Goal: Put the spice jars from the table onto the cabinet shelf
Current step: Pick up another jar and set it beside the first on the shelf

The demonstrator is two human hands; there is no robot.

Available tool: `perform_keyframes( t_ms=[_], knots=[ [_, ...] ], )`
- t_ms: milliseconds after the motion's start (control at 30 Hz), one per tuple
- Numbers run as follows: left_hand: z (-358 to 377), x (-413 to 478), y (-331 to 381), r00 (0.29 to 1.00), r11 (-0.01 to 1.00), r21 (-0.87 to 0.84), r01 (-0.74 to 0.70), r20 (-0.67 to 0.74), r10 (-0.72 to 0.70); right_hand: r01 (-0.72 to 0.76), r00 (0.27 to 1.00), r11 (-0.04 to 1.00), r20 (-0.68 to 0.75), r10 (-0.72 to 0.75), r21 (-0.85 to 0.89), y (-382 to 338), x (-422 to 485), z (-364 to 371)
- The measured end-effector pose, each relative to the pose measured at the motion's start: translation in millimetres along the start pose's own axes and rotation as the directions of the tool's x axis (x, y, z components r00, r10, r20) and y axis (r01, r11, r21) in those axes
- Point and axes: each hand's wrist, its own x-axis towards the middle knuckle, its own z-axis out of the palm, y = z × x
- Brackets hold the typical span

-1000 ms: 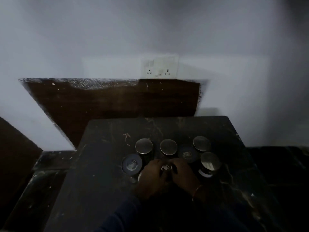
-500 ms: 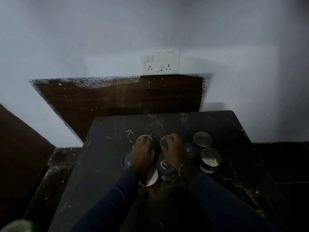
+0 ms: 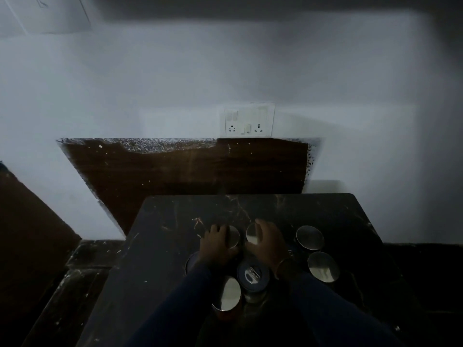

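White wall [image 3: 150,83], socket [image 3: 247,121], wooden board [image 3: 188,171]; crowded jars [image 3: 310,237]

On the table [image 3: 160,246], the left hand [image 3: 216,246] tops the back-left jar [image 3: 234,237] and the right hand [image 3: 269,246] the next jar [image 3: 251,234]. Other jars [image 3: 310,237] stand right and nearer. Board [image 3: 175,176] behind, socket [image 3: 247,120] above.

The counter [image 3: 162,246] is black stone veined with thin pale and rust-coloured streaks. Most spice jars [image 3: 310,237] on it have mirror-bright silver lids, while the dark blue lid [image 3: 253,275] of one carries a small pale label. The wall [image 3: 175,83] is pale bluish white, the wooden panel [image 3: 200,169] dark brown flecked with white along its top edge, the socket plate [image 3: 247,120] white, and the sleeves [image 3: 175,314] navy.
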Motion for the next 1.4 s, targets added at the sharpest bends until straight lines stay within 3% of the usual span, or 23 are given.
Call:
perform_keyframes(
  t_ms=[200, 333, 467, 533, 667, 833, 967, 1100, 1167, 1233, 1267, 1333, 1400],
  knots=[
    [-29.4, -3.0, 26.6, 0.958, 0.965, -0.22, -0.145, -0.276, 0.081, 0.008, 0.946, 0.947, -0.309, 0.096, 0.321, -6.9, -12.4, -52.3],
    [-45.7, -12.6, 47.3, 0.918, 0.917, -0.327, -0.229, -0.387, 0.092, -0.08, 0.916, 0.872, -0.308, 0.255, 0.483, 1.8, -16.4, -71.2],
    [-28.4, -36.4, 55.0, 0.946, 0.925, -0.286, -0.252, -0.274, 0.173, -0.15, 0.895, 0.926, -0.35, 0.276, 0.347, 12.1, -27.9, -67.8],
    [-13.6, -48.6, 55.8, 0.945, 0.928, -0.255, -0.27, -0.255, 0.205, -0.102, 0.9, 0.953, -0.382, 0.211, 0.286, 15.2, -35.3, -63.6],
    [-5.8, -58.8, 58.5, 0.956, 0.887, -0.381, -0.26, -0.23, 0.182, 0.051, 0.893, 0.995, -0.449, -0.007, 0.088, 19.6, -43.1, -59.5],
    [-3.6, -64.9, 56.4, 0.946, 0.864, -0.414, -0.286, -0.266, 0.185, 0.066, 0.914, 0.99, -0.392, -0.109, -0.121, 21.8, -42.6, -59.2],
    [-12.4, -66.7, 58.0, 0.956, 0.824, -0.511, -0.247, -0.268, 0.12, 0.02, 0.925, 0.996, -0.377, -0.051, -0.085, 12.0, -46.6, -64.0],
    [-33.4, -64.2, 60.6, 0.964, 0.673, -0.713, -0.196, -0.268, -0.003, 0.176, 0.87, 0.98, -0.48, -0.111, 0.093, -19.8, -54.2, -81.6],
    [-50.1, -62.2, 66.9, 0.971, 0.577, -0.8, -0.163, -0.233, -0.048, 0.173, 0.927, 0.939, -0.372, -0.053, 0.299, -37.5, -57.3, -85.3],
    [-65.3, -60.2, 75.6, 0.978, 0.426, -0.896, -0.122, -0.181, -0.101, 0.041, 0.997, 0.843, -0.074, -0.001, 0.537, -52.1, -57.5, -83.4],
    [-71.7, -60.0, 79.7, 0.981, 0.336, -0.937, -0.091, -0.142, -0.129, -0.029, 0.999, 0.797, 0.048, 0.0, 0.603, -57.0, -56.4, -81.4],
    [-78.3, -60.5, 85.8, 0.988, 0.222, -0.975, -0.031, -0.063, -0.139, -0.114, 0.989, 0.74, 0.15, 0.018, 0.663, -61.5, -53.9, -77.5],
    [-80.0, -62.1, 87.9, 0.994, 0.184, -0.983, -0.005, -0.025, -0.108, -0.15, 0.986, 0.689, 0.158, 0.052, 0.709, -63.1, -52.1, -74.5]
  ],
)
